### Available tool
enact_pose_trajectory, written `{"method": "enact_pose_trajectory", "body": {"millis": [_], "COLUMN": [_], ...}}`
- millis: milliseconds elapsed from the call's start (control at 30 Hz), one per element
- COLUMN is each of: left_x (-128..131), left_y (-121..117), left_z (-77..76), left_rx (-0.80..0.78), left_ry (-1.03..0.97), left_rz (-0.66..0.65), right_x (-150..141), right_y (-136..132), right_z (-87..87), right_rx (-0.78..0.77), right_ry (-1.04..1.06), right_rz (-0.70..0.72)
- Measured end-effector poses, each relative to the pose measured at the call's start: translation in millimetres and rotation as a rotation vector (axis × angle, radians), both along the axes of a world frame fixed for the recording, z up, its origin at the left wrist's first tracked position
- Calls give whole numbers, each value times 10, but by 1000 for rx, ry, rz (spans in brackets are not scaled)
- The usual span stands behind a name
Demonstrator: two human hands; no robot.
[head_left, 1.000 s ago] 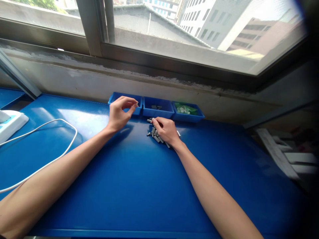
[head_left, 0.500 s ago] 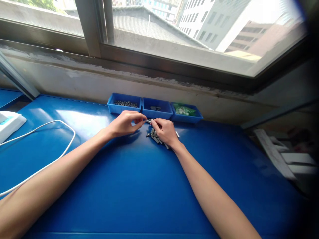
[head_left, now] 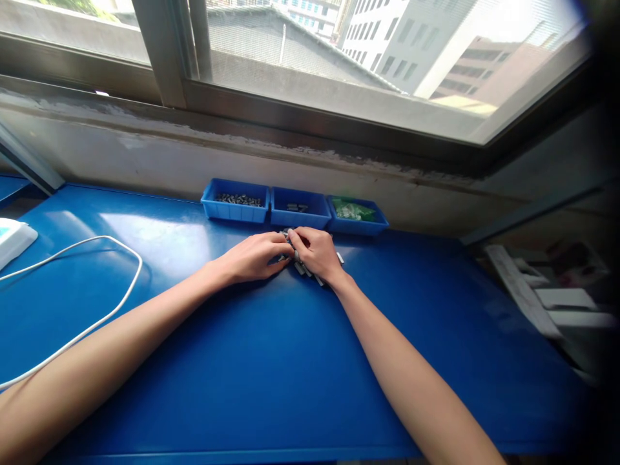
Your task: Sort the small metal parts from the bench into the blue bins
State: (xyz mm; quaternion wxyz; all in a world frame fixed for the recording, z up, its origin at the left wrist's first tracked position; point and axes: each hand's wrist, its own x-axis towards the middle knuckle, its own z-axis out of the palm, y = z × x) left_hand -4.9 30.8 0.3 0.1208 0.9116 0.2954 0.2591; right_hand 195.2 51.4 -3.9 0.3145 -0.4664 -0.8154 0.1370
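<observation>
Small grey metal cylinders lie in a loose pile (head_left: 301,268) on the blue table, partly hidden under my hands. My right hand (head_left: 317,253) is closed in a pinch above the pile, with a small metal cylinder at its fingertips, mostly covered. Right beside it, my left hand (head_left: 261,255) reaches the pile's left edge, palm down with curled fingers. Its fingertips meet the pieces and the right hand's fingers; whether they grip a piece is hidden.
Behind the hands stand three blue bins: the left bin (head_left: 235,212) has many small metal parts, the middle bin (head_left: 299,219) a few cylinders, the right bin (head_left: 358,226) a green plastic bag. A white cable (head_left: 135,274) curves across the left side. A window rises behind.
My left hand has moved right and down, from the end of the cylinder to the pile. My right hand stays pinched over the pile. The whole view has shifted slightly.
</observation>
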Motion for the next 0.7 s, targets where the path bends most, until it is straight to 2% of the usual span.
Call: {"method": "enact_pose_trajectory", "body": {"millis": [233, 400, 500, 700], "left_x": [-154, -203, -190, -131], "left_y": [118, 172, 166, 117], "left_z": [-10, -65, -62, -11], "left_rx": [26, -16, -99, -362], "left_ry": [3, -106, -225, -579], "left_rz": [105, 129, 125, 169], "right_x": [0, 0, 1, 1], "right_y": [-3, -3, -5, -11], "right_z": [-7, 0, 4, 17], "right_rx": [11, 10, 10, -2], "right_ry": [14, 5, 9, 30], "right_rz": [6, 6, 8, 12]}}
